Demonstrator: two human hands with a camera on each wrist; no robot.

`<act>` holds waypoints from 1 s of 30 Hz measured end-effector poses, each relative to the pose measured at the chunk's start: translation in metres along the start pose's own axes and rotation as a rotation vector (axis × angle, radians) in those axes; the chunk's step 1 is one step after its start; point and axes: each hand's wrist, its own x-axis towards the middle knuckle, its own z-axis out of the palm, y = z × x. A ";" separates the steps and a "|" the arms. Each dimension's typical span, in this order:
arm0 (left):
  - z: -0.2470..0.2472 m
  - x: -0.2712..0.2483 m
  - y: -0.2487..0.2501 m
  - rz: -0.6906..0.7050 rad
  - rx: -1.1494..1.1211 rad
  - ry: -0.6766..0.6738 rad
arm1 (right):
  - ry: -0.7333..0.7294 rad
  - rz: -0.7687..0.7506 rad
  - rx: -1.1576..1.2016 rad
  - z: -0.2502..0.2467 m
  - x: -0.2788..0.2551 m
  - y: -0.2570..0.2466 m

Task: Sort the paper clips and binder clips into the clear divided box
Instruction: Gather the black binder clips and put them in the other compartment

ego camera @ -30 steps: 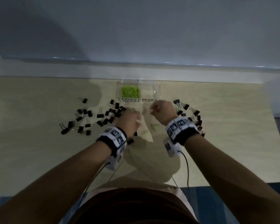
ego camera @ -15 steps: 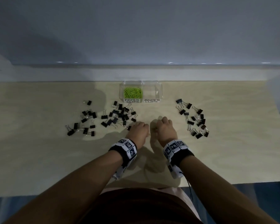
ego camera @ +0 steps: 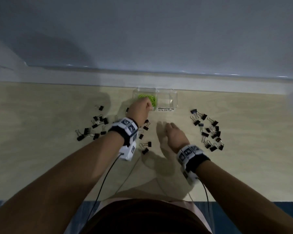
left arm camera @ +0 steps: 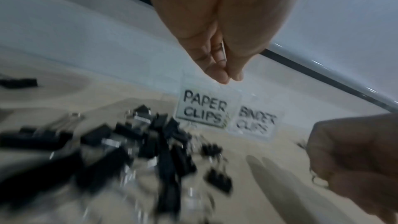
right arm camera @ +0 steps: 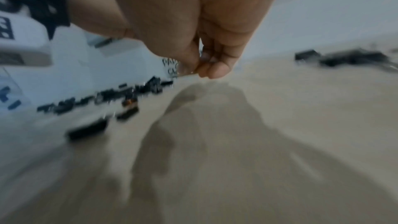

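While the left hand (ego camera: pixel 139 109) reaches over the near wall of the clear divided box (ego camera: pixel 174 98), its fingers (left arm camera: pixel 217 72) are bunched together with thumb against fingertips, pinching a thin pale sliver that looks like a paper clip (left arm camera: pixel 224 51); blur keeps me from being sure. That hand sits above the left compartment, where a heap of green paper clips (ego camera: pixel 152 99) lies behind the "PAPER CLIPS" label (left arm camera: pixel 203 111). Beside it, the right compartment, marked by the "BINDER CLIPS" label (ego camera: pixel 166 109), looks bare. The box stands at the far edge of the pale wooden table (ego camera: pixel 243 157), against the wall.

Nearer and to the right, the right hand (ego camera: pixel 175 135) hangs just above the tabletop, its fingers (right arm camera: pixel 215 70) curled in and pressed to the thumb; whether they pinch anything I cannot tell. Black binder clips lie in loose scatters: one group at far left (ego camera: pixel 95 127), another partly hidden under the left wrist (ego camera: pixel 145 132), and a third at right (ego camera: pixel 210 130), well apart from the box.
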 end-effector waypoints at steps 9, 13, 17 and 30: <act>-0.032 0.015 -0.028 0.018 0.018 0.097 | 0.284 -0.071 0.136 -0.065 0.086 -0.058; -0.019 -0.020 -0.051 0.023 0.109 -0.020 | 0.264 -0.148 0.068 -0.047 0.072 -0.055; 0.010 -0.038 -0.055 -0.011 0.208 -0.174 | 0.043 -0.148 0.012 -0.018 0.058 -0.051; 0.013 -0.031 -0.057 0.036 0.219 -0.260 | 0.041 -0.066 0.106 -0.007 0.062 -0.041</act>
